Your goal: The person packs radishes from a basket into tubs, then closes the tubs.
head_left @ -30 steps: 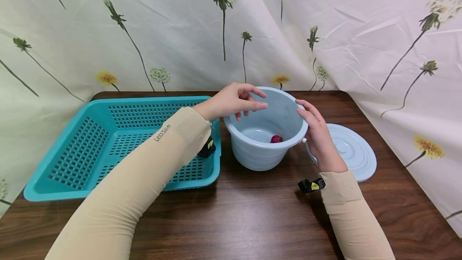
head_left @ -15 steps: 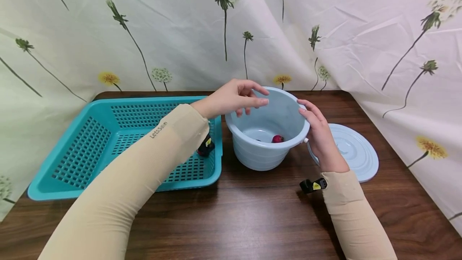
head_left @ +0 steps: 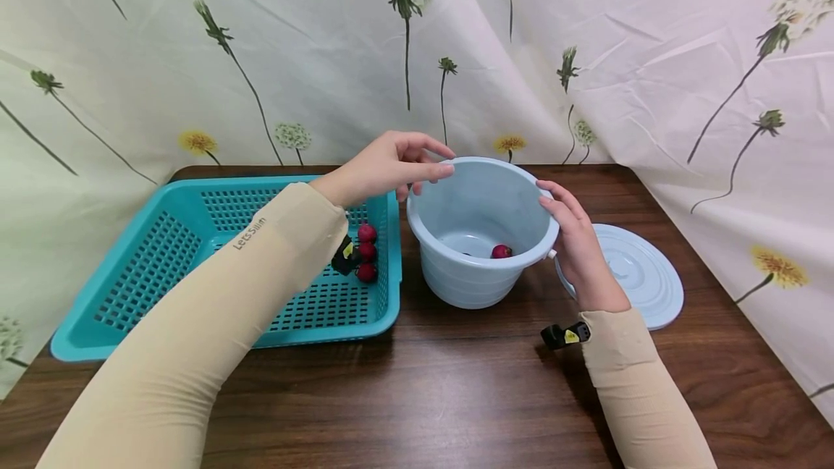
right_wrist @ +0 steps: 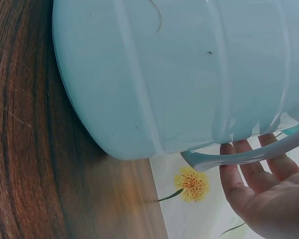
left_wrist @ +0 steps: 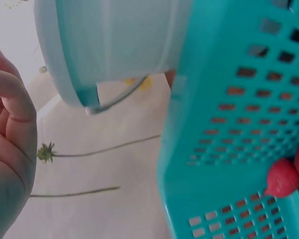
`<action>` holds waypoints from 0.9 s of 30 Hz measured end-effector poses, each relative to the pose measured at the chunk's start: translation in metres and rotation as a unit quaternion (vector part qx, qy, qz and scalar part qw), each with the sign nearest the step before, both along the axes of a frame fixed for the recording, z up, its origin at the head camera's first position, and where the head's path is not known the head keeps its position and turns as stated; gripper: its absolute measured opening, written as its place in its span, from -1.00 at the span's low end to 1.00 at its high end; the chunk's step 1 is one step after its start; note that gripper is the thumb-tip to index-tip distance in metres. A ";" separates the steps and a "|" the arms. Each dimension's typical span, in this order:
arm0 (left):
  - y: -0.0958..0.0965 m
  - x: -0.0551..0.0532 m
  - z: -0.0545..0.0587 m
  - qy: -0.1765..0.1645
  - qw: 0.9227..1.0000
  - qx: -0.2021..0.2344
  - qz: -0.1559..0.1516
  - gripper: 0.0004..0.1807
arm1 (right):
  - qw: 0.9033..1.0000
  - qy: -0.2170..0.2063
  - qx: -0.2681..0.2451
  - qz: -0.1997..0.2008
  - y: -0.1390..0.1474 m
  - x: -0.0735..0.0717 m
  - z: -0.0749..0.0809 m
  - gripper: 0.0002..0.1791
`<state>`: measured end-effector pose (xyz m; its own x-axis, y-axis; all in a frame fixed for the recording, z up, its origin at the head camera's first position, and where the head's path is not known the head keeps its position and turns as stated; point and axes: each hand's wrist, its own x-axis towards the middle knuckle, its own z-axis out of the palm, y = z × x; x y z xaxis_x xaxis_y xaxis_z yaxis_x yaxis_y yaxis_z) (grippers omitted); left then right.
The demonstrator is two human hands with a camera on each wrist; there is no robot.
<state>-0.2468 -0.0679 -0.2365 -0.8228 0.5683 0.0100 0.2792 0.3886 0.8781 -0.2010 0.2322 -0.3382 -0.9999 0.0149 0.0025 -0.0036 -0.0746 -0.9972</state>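
Note:
In the head view, my left hand hovers at the left rim of a light blue bucket. Its fingers are loosely bent with nothing between them. My right hand holds the bucket's right rim, thumb over the edge. The right wrist view shows its fingers against the outer wall, behind the curved handle. One red radish lies on the bucket's floor; the near rim hides part of that floor. Several radishes sit along the right side of the teal basket, below my left wrist.
The bucket's light blue lid lies flat to the right, partly behind my right hand. Everything stands on a dark wooden table. A flower-printed white cloth hangs behind and along the sides.
My left hand has drawn back leftward from over the bucket's opening to its left rim. Radishes in the basket have come into sight from behind the left arm. The right hand stays put.

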 end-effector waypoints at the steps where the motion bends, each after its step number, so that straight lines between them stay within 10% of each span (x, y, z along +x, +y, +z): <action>1: -0.002 -0.001 -0.001 0.000 1.000 -0.002 0.003 -0.56 | 1.000 0.000 0.000 0.000 0.000 0.000 0.000 -0.65; 27: -0.068 -0.013 -0.049 -0.032 0.996 -0.060 0.061 -0.58 | 1.000 0.000 0.006 -0.008 -0.003 -0.003 0.000 -0.64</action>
<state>-0.2603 -0.1355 -0.2860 -0.8828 0.4573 -0.1069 0.1674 0.5191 0.8382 -0.2037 0.2296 -0.3386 -0.9995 0.0310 0.0022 -0.0041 -0.0630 -0.9980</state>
